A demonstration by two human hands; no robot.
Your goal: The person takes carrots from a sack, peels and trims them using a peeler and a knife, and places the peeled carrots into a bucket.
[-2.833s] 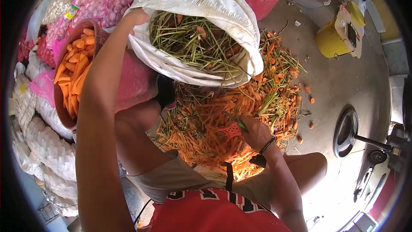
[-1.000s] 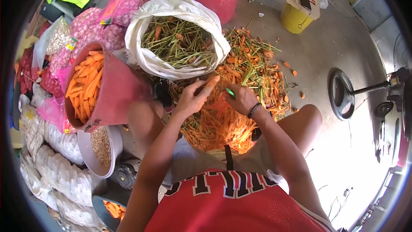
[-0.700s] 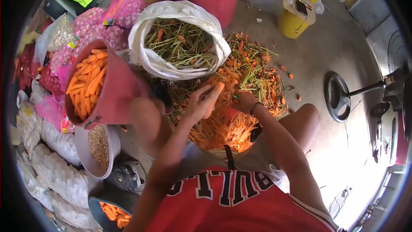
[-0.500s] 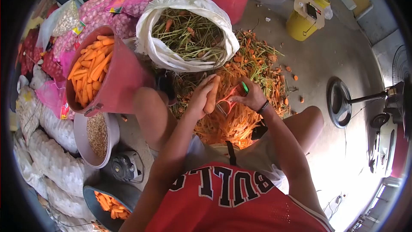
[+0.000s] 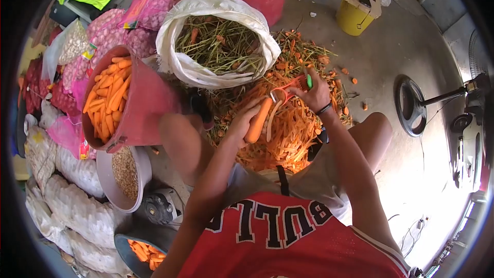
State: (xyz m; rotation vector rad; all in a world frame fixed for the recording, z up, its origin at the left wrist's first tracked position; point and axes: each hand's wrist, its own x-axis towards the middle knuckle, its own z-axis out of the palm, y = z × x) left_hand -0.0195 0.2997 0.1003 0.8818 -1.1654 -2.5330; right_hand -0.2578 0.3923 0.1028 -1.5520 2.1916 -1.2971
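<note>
My left hand (image 5: 243, 123) is closed around a carrot (image 5: 260, 119), which it holds at a slant above a heap of orange peelings (image 5: 290, 141). In my right hand (image 5: 315, 94) is an orange and green peeler (image 5: 288, 90), its head at the carrot's far end. A pale strip of peel (image 5: 272, 119) dangles from the peeler beside the carrot. Just beyond my hands stands an open white sack (image 5: 170, 46) filled with green stalks and carrot scraps.
To the left, a red bucket (image 5: 144, 105) holds many carrots, and a dark tub (image 5: 126, 249) has more. A grey basin (image 5: 144, 175) contains pale pieces. Pink net bags (image 5: 110, 23) and white sacks (image 5: 77, 201) line the left. A yellow bucket (image 5: 352, 18) stands beyond; a fan base (image 5: 411, 105) is at right.
My right hand has moved away and to the right, bringing the peeler to the carrot's far end. A strip of peel now hangs from it. The camera view has shifted slightly.
</note>
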